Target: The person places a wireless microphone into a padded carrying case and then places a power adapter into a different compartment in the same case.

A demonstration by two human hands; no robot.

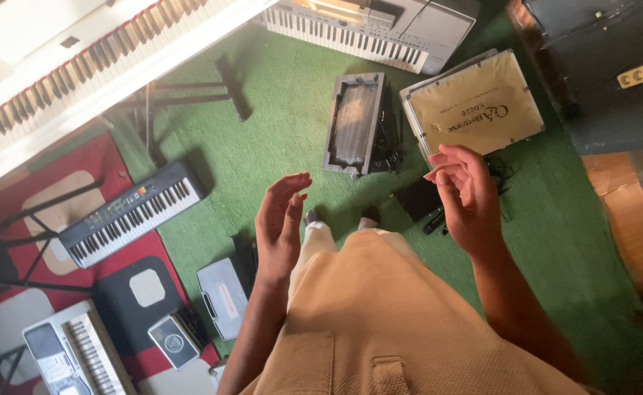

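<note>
Both my left hand [279, 223] and right hand [464, 192] hang open and empty above the green carpet floor [285, 132], so I'd square up over the flat tan padded case [475, 102] first.

This looks like a music room or a keyboard repair and storage room. Electronic keyboards lie about a green carpet [277, 139]: a long white keyboard [80, 73] runs along the top left edge, a silver keyboard [350, 33] sits at the top edge, a small black keyboard [131, 212] rests at the carpet's left edge, and a grey keyboard [80, 355] lies in the bottom left corner on a red patterned mat [95, 157]. A black folding stand [190, 95], an open empty casing [354, 121] and a flat padded case [475, 102] lie among them
</note>
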